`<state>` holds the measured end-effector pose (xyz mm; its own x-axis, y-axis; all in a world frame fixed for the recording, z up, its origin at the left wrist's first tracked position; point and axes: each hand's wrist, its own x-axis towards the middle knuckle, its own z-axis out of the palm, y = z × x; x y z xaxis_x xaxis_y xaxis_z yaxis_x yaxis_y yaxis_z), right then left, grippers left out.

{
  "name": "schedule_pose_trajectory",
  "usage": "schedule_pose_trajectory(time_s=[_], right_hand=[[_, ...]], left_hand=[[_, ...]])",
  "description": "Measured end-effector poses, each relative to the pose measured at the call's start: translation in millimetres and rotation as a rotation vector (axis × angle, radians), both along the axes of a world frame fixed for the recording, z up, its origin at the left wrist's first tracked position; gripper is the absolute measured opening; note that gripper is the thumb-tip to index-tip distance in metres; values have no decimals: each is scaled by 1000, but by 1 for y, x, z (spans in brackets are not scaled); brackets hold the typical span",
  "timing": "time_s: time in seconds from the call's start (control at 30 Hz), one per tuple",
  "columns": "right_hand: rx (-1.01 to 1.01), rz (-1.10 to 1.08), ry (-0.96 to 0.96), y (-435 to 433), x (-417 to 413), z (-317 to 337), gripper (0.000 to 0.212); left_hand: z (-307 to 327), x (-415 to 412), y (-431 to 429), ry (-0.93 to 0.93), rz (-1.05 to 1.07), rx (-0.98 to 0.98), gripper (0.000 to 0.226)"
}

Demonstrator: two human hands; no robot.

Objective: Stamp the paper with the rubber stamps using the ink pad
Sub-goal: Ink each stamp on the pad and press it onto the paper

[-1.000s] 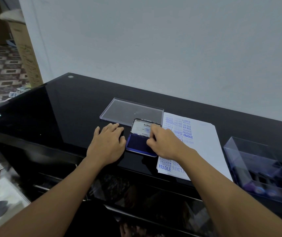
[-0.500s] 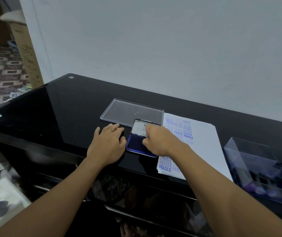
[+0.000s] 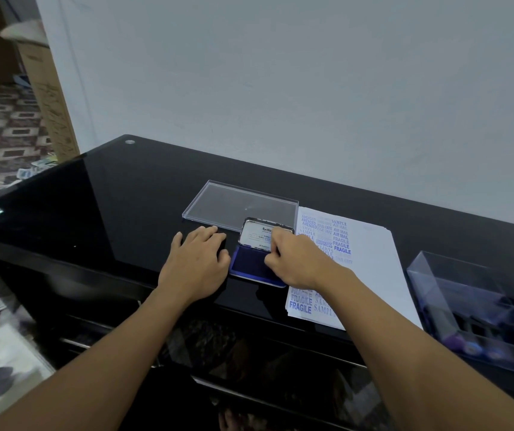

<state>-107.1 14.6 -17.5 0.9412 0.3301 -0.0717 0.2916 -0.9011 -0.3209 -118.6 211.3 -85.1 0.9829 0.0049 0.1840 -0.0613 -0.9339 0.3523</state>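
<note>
Two hands at the open ink pad (image 3: 249,265): left hand (image 3: 195,265) flat on the table (image 3: 125,213), fingers straight, just beside its left edge; right hand (image 3: 299,262) curled over its right side, grip hidden, impossible to tell. Paper (image 3: 374,265) immediately right, long axis running away.

The paper (image 3: 374,269) carries blue stamps: AMENDED, SAMPLE, AIR MAIL, FRAGILE. The ink pad lid (image 3: 257,233) reads "Artli", the rest hidden.
</note>
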Motion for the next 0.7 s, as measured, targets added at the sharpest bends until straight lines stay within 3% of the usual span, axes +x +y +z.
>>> schedule_pose_trajectory(time_s=[0.17, 0.47, 0.7], right_hand=[[-68, 11, -15, 10, 4, 1, 12], [63, 2, 8, -9, -3, -2, 7], [-45, 5, -1, 6, 1, 3, 9]], left_hand=[[0, 0, 0, -3, -1, 3, 48], [0, 0, 0, -6, -1, -7, 49], [1, 1, 0, 2, -1, -4, 49]])
